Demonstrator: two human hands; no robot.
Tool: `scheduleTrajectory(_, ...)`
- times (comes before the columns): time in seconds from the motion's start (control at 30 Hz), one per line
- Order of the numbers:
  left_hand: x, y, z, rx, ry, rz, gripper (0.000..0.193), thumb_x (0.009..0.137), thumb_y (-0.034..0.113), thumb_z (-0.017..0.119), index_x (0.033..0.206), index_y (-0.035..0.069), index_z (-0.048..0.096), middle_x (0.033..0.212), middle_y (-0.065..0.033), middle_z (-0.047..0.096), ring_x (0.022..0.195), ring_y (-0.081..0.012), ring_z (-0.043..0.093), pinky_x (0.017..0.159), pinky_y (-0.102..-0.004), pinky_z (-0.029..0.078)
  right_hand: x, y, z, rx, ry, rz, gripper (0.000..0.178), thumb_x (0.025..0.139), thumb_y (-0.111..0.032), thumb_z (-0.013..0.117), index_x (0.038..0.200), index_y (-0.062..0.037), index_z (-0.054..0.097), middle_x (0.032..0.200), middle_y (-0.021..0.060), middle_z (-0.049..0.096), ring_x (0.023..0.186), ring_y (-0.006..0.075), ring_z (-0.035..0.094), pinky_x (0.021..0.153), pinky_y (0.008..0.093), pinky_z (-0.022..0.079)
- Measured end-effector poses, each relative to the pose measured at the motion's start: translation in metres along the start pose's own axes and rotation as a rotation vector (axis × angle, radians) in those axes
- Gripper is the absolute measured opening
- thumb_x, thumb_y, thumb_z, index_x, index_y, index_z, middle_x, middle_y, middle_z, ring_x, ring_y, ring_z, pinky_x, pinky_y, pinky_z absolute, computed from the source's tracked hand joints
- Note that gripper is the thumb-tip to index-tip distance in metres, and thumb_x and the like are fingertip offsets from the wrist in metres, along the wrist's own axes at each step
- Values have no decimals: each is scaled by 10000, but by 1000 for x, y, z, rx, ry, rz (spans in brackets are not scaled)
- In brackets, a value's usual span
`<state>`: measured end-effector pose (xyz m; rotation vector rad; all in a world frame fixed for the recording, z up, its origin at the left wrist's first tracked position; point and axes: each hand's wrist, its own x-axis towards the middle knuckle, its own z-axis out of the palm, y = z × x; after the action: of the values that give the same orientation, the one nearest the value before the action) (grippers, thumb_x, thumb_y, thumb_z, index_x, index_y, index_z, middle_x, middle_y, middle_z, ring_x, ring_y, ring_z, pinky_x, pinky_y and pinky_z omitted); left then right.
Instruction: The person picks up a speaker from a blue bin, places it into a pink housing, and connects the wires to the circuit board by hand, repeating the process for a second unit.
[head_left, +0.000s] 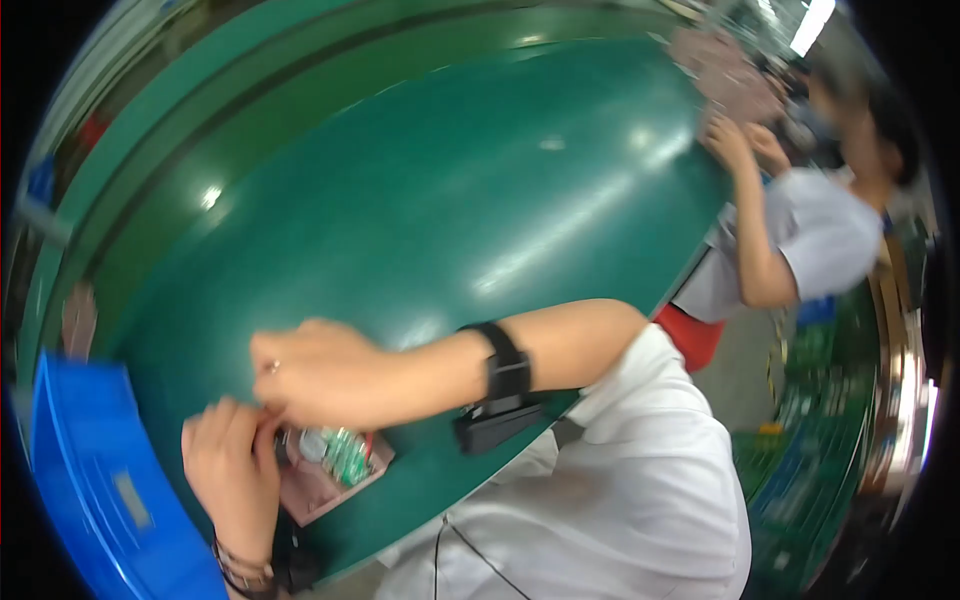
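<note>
My left hand is raised beside the blue bin, its fingers bent and pressed together. Close against its fingertips is my right hand, reaching across from the right with its fingers curled down. Both hands are closed and meet at the fingers; whatever they pinch is hidden and blurred. Just below the right wrist, a shallow pink box lies on the green table. Inside it is a bundle of green-and-clear small pieces, too blurred to name, with a round whitish piece beside them.
A blue plastic bin stands at the left edge of the green table. A co-worker sits at the far right, hands on a pink piece. Green crates stand on the right. Another pink object lies far left.
</note>
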<state>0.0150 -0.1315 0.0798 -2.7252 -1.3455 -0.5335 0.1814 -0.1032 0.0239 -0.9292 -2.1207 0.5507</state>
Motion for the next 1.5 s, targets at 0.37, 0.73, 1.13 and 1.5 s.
scheduleTrajectory(0.37,4,-16,0,-170,110,-37,100,768,53,652,858,88,625,770,-50,579,722,-237,597,633,-357,428,1,-7,-47,-23,-214,25,194,734,-56,734,857,-36,585,976,91,541,861,277,570,714,353,470)
scheduleTrajectory(0.73,8,-15,-17,-253,469,-37,252,767,-11,655,1004,67,622,931,-56,586,736,-258,596,636,-360,455,-53,-62,-20,-369,-276,-400,220,704,-225,714,764,-80,559,832,32,531,758,198,509,620,302,367)
scheduleTrajectory(1.13,25,-8,26,-223,171,83,228,813,105,661,1038,79,629,974,-70,624,825,-251,611,709,-385,453,-62,-25,-41,-522,-140,-354,201,689,-230,707,729,-91,568,762,31,476,753,199,479,606,313,379)
scheduleTrajectory(1.5,120,-64,64,-17,398,84,522,817,264,678,1254,29,517,1300,-198,529,1086,-327,580,860,-415,487,-79,45,-108,-845,37,69,214,713,-156,714,827,-46,569,933,116,542,883,323,513,709,428,432)
